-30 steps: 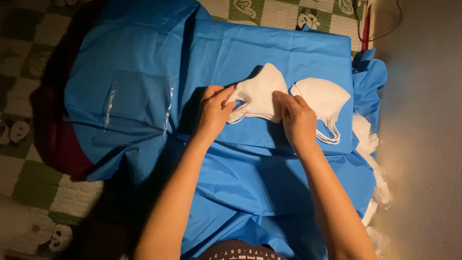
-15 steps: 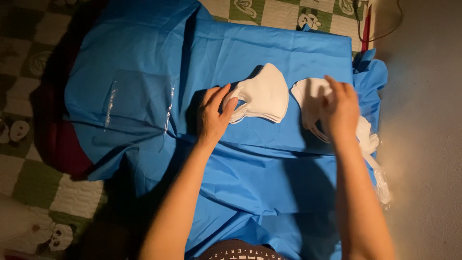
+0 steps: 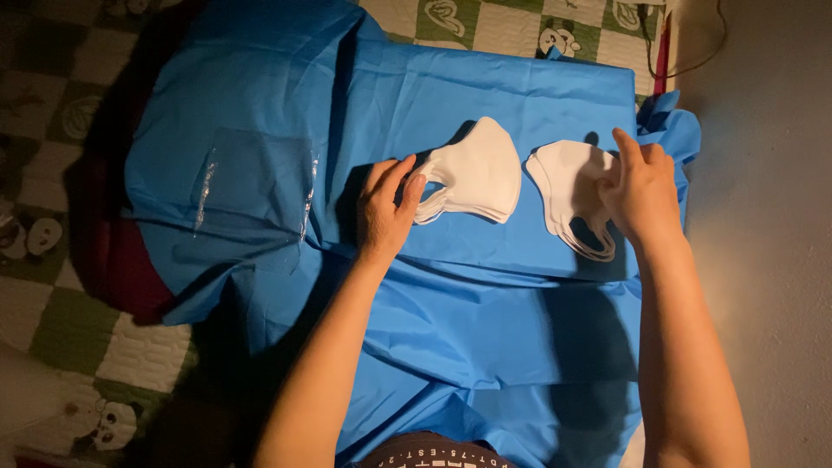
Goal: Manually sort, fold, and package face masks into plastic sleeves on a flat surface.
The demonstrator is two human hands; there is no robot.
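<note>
Dim room, warm light from one side; green-and-cream checked quilted mat with panda figures (image 3: 130, 347) on the floor, grey wall (image 3: 771, 217) at the right. Over the mat, a wide sheet of thin blue non-woven fabric (image 3: 485, 347), creased and folded, serving as a clean working surface. Nearest, two bare forearms reaching up from the bottom edge. Left hand (image 3: 386, 208) flat on the blue sheet, fingers spread and loose, fingertips touching the ear-loop end of a neat stack of white contoured face masks (image 3: 477, 178), gripping nothing, seemingly just steadying the pile so it stays aligned. Right hand (image 3: 641, 191) resting open over a second, looser pile of white masks (image 3: 568, 195), fingers extended, thumb side hidden (hard to tell whether one mask is pinched). Piles near each other, apart. Farther up, a clear plastic strip (image 3: 260, 186) on the fabric.
</note>
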